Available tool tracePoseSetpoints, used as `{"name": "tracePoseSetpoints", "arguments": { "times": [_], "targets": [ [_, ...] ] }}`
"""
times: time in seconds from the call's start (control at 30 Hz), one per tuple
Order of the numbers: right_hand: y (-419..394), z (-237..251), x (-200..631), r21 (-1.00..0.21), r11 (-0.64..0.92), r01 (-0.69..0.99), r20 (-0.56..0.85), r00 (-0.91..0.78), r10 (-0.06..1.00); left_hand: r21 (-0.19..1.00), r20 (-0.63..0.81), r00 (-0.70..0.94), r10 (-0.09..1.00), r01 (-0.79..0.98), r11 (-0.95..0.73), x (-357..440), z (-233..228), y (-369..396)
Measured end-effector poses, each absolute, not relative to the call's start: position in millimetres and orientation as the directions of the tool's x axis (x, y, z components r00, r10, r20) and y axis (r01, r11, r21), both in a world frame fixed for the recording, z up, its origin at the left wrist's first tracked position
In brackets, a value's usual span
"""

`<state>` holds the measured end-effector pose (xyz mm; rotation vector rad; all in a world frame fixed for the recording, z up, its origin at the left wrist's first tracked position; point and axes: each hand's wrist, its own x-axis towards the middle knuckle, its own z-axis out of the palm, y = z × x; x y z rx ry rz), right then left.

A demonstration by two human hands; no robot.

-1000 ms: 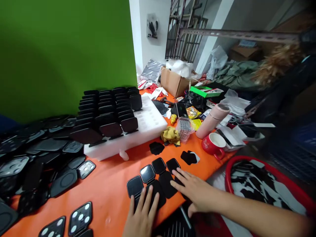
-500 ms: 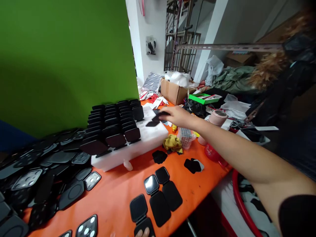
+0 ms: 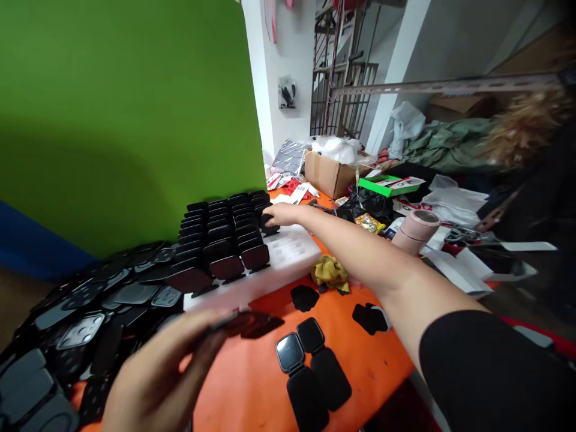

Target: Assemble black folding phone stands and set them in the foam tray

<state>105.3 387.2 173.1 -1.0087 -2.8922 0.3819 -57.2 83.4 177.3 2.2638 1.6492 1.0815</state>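
Head view shows a white foam tray (image 3: 292,255) on the orange bench (image 3: 234,384), its slots filled for roughly the left two thirds with black mirror cases (image 3: 225,240) standing on edge in about four rows. The right hand (image 3: 276,213) reaches far across to the back end of the nearest-to-wall rows and rests its fingertips on a case there; whether it grips that case or only presses it cannot be told from here. The right part of the tray shows empty slots, so by my judgement the racking is well under way but not finished.

The left hand (image 3: 157,378) is low and close to the camera, fingers closed on a flat dark case (image 3: 249,324) held nearly level above the bench, its long axis running left to right and its free end pointing right, toward the tray's front edge. It is blurred, so its face cannot be read.

Work left, as far as it shows: two open cases (image 3: 310,366) lie flat on the bench near the front edge, hinged lengthwise toward the camera, and a large loose heap of parts (image 3: 90,306) lies to the left of the tray.
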Motion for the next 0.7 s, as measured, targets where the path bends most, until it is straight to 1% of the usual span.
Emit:
{"name": "tracePoseSetpoints", "arguments": {
  "times": [0.03, 0.07, 0.1, 0.13, 0.17, 0.2, 0.27, 0.3, 0.33, 0.4, 0.47, 0.53, 0.6, 0.63, 0.7],
  "targets": [
    [382.9, 173.9, 109.1, -0.24, 0.75, 0.617, -0.023, -0.776, 0.631, 0.532, 0.467, 0.074, 0.881, 0.773, -0.347, -53.8, 191.6, 101.1],
    [377.1, 177.4, 115.1, -0.239, 0.74, 0.628, 0.008, -0.761, 0.648, 0.55, 0.496, 0.039, 0.868, 0.759, -0.349, -49.4, 203.9, 119.3],
    [369.8, 183.3, 122.9, -0.268, 0.732, 0.626, 0.059, -0.748, 0.661, 0.565, 0.516, 0.007, 0.857, 0.749, -0.346, -44.4, 213.8, 137.9],
    [361.2, 191.0, 132.0, -0.321, 0.731, 0.602, 0.114, -0.741, 0.661, 0.573, 0.527, -0.018, 0.85, 0.746, -0.339, -39.3, 221.4, 156.6],
    [351.8, 199.5, 141.5, -0.418, 0.729, 0.542, 0.186, -0.735, 0.653, 0.563, 0.547, -0.028, 0.836, 0.752, -0.343, -34.3, 226.9, 175.0],
    [342.4, 207.6, 150.3, -0.54, 0.725, 0.428, 0.221, -0.758, 0.613, 0.543, 0.566, -0.025, 0.824, 0.764, -0.349, -29.7, 230.6, 192.7],
    [327.1, 218.1, 162.5, -0.706, 0.67, 0.228, 0.233, -0.819, 0.525, 0.529, 0.592, 0.005, 0.806, 0.752, -0.393, -21.6, 233.9, 224.1],
    [322.6, 218.9, 165.0, -0.75, 0.638, 0.177, 0.26, -0.807, 0.53, 0.529, 0.598, 0.033, 0.801, 0.734, -0.425, -18.2, 234.1, 236.8],
    [321.0, 216.3, 165.1, -0.774, 0.614, 0.156, 0.295, -0.769, 0.567, 0.511, 0.605, 0.065, 0.794, 0.732, -0.45, -15.2, 233.7, 247.1],
    [326.1, 202.7, 160.1, -0.791, 0.59, 0.165, 0.355, -0.661, 0.661, 0.423, 0.626, 0.116, 0.771, 0.78, -0.461, -11.2, 231.3, 260.2],
    [338.7, 183.2, 151.8, -0.794, 0.576, 0.193, 0.365, -0.607, 0.706, 0.279, 0.648, 0.151, 0.746, 0.865, -0.417, -10.2, 227.1, 264.9],
    [352.2, 163.8, 144.0, -0.797, 0.565, 0.216, 0.339, -0.614, 0.713, 0.135, 0.636, 0.193, 0.747, 0.925, -0.354, -12.0, 221.4, 264.7],
    [362.1, 147.6, 138.3, -0.797, 0.552, 0.245, 0.301, -0.631, 0.715, 0.024, 0.578, 0.24, 0.78, 0.95, -0.31, -15.0, 215.5, 263.1],
    [365.1, 140.8, 136.4, -0.796, 0.546, 0.26, 0.285, -0.635, 0.718, -0.013, 0.544, 0.257, 0.798, 0.954, -0.299, -16.4, 212.9, 262.7],
    [368.1, 129.2, 134.0, -0.794, 0.536, 0.285, 0.268, -0.628, 0.73, -0.046, 0.492, 0.282, 0.824, 0.953, -0.298, -18.4, 208.7, 263.0]
  ]
}}
